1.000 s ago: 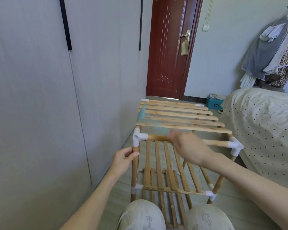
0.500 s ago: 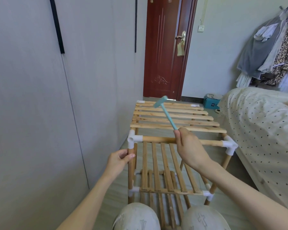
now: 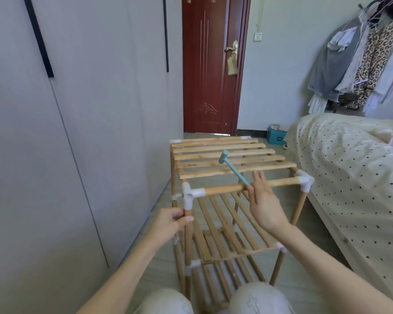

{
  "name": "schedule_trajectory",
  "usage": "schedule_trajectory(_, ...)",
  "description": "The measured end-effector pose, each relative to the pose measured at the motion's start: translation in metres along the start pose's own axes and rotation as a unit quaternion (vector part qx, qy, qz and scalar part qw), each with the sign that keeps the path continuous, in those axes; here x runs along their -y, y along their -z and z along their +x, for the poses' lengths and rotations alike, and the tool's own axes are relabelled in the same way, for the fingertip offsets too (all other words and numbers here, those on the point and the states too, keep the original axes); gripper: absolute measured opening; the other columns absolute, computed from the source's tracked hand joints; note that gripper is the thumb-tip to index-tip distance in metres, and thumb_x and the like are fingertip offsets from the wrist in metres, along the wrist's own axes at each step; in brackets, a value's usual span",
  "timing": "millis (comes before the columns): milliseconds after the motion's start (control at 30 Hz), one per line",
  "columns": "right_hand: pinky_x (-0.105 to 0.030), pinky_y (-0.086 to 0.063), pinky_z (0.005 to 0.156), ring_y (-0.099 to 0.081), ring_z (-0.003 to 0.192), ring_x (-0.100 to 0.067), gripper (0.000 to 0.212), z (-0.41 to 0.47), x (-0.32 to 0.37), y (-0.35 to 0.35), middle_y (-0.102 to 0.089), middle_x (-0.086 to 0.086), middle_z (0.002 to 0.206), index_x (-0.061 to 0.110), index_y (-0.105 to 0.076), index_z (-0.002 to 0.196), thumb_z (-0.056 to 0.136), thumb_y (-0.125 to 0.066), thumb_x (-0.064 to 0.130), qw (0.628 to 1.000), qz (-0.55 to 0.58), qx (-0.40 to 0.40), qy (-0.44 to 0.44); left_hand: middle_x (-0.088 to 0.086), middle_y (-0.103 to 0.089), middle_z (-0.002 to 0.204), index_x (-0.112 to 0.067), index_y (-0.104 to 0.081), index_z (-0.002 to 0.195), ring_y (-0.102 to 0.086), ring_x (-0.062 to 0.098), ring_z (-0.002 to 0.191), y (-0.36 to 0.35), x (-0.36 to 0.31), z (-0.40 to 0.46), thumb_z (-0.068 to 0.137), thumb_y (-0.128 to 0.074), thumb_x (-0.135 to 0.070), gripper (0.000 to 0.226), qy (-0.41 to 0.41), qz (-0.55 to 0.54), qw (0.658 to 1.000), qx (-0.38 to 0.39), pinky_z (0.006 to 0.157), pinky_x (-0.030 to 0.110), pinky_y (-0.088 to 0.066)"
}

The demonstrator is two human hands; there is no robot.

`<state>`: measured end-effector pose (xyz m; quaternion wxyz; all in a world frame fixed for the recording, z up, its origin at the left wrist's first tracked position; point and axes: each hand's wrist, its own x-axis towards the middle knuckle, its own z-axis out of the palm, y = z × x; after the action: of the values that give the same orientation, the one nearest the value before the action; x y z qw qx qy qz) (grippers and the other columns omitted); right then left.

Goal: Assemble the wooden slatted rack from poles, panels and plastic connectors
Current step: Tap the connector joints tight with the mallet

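The wooden slatted rack stands on the floor in front of me, with a slatted top panel, a middle panel and a lower one. White plastic connectors join its poles at the corners. My left hand grips the front left upright pole just below the top corner connector. My right hand is over the front top pole. It pinches the end of a small teal hammer between thumb and forefinger, the other fingers spread. The hammer head points away from me over the top slats.
Grey wardrobe doors run close along the rack's left side. A bed with a dotted cover lies close on the right. A red door, a teal box and hanging clothes are beyond. My knees are at the rack's base.
My right hand swung the hammer near the front left corner, then raised it. Now its fingers have loosened and spread, and the hammer leans lower over the top slats. My left hand stays on the pole.
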<state>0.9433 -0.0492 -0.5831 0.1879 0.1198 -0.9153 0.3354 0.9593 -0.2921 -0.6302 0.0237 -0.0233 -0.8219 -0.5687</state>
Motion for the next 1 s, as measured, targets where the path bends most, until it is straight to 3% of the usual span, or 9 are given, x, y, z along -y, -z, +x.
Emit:
schedule_trajectory(167, -0.043, -0.032, 0.104, -0.038, 0.129, -0.033, 0.043, 0.044, -0.050, 0.053, -0.024, -0.021, 0.150, 0.000, -0.034, 0.138, 0.103, -0.026, 0.023, 0.983, -0.028, 0.032, -0.179, -0.009, -0.058, 0.129, -0.034, -0.058, 0.117, -0.050, 0.011, 0.123, -0.067, -0.036, 0.007, 0.096, -0.050, -0.019, 0.027, -0.032, 0.090, 0.962, 0.254, 0.106, 0.044, -0.039)
schedule_trajectory(267, -0.036, -0.043, 0.076, -0.053, 0.097, -0.031, 0.036, 0.048, -0.052, 0.064, -0.053, -0.013, 0.108, 0.001, -0.048, 0.118, 0.102, -0.027, 0.024, 0.978, -0.031, -0.028, -0.207, -0.014, -0.050, 0.136, -0.034, -0.051, 0.129, -0.045, 0.006, 0.125, -0.099, -0.055, 0.007, 0.097, -0.046, -0.027, 0.033, -0.067, 0.144, 0.939, 0.305, 0.103, 0.032, -0.037)
schedule_trajectory(400, -0.030, -0.036, 0.052, -0.053, 0.068, -0.024, 0.029, 0.035, -0.021, 0.058, -0.053, -0.004, 0.074, 0.010, -0.048, 0.089, 0.102, -0.028, 0.028, 0.987, -0.025, -0.059, -0.145, -0.011, -0.060, 0.123, -0.026, -0.061, 0.120, -0.052, 0.001, 0.112, -0.086, -0.062, 0.019, 0.097, -0.043, -0.016, 0.031, -0.110, 0.192, 0.959, 0.175, 0.099, 0.025, -0.041)
schedule_trajectory(500, -0.045, -0.046, 0.086, -0.058, 0.087, -0.027, 0.031, 0.028, 0.006, 0.041, -0.060, -0.008, 0.091, 0.011, -0.053, 0.096, 0.101, -0.028, 0.029, 0.991, -0.095, -0.062, -0.073, -0.004, -0.065, 0.117, -0.019, -0.067, 0.111, -0.057, 0.008, 0.111, -0.052, -0.059, 0.034, 0.095, -0.040, -0.005, 0.034, -0.112, 0.221, 0.967, 0.050, 0.100, 0.027, -0.042)
schedule_trajectory(567, -0.052, -0.025, 0.111, -0.048, 0.120, -0.027, 0.035, 0.035, 0.020, 0.021, -0.058, -0.009, 0.116, 0.011, -0.054, 0.109, 0.102, -0.025, 0.028, 0.982, -0.173, -0.044, -0.065, 0.001, -0.066, 0.114, -0.013, -0.067, 0.109, -0.058, 0.013, 0.110, -0.031, -0.053, 0.043, 0.094, -0.038, 0.000, 0.035, -0.099, 0.226, 0.969, 0.012, 0.097, 0.024, -0.042)
schedule_trajectory(633, -0.054, -0.007, 0.115, -0.034, 0.134, -0.025, 0.038, 0.048, 0.034, -0.001, -0.052, -0.008, 0.130, 0.011, -0.051, 0.119, 0.103, -0.020, 0.026, 0.970, -0.234, -0.006, -0.072, 0.004, -0.066, 0.113, -0.010, -0.067, 0.109, -0.059, 0.015, 0.110, -0.015, -0.045, 0.047, 0.094, -0.039, 0.001, 0.034, -0.091, 0.240, 0.967, 0.002, 0.091, 0.017, -0.041)
schedule_trajectory(700, -0.053, -0.011, 0.114, -0.038, 0.130, -0.026, 0.037, 0.059, 0.044, -0.018, -0.055, -0.010, 0.126, 0.010, -0.048, 0.117, 0.103, -0.018, 0.026, 0.963, -0.258, 0.003, -0.074, 0.003, -0.066, 0.113, -0.011, -0.067, 0.110, -0.058, 0.011, 0.107, -0.003, -0.034, 0.049, 0.095, -0.040, -0.002, 0.032, -0.088, 0.253, 0.963, -0.007, 0.082, 0.007, -0.036)
schedule_trajectory(833, -0.042, -0.043, 0.080, -0.056, 0.100, -0.032, 0.036, 0.059, 0.041, -0.031, -0.062, -0.014, 0.103, 0.007, -0.050, 0.104, 0.104, -0.020, 0.027, 0.958, -0.277, -0.074, -0.012, 0.006, -0.060, 0.124, -0.013, -0.062, 0.118, -0.054, 0.015, 0.112, 0.019, -0.020, 0.053, 0.095, -0.042, -0.004, 0.032, -0.079, 0.302, 0.949, -0.036, 0.085, 0.009, -0.034)
schedule_trajectory(1000, -0.035, -0.034, 0.050, -0.058, 0.075, -0.033, 0.033, 0.050, 0.015, -0.017, -0.061, -0.012, 0.083, 0.005, -0.054, 0.094, 0.102, -0.030, 0.027, 0.946, -0.293, -0.074, 0.116, 0.013, -0.028, 0.147, -0.011, -0.026, 0.145, -0.028, 0.025, 0.136, 0.033, -0.014, 0.058, 0.093, -0.045, -0.007, 0.055, -0.045, 0.335, 0.940, -0.041, 0.110, 0.029, -0.021)
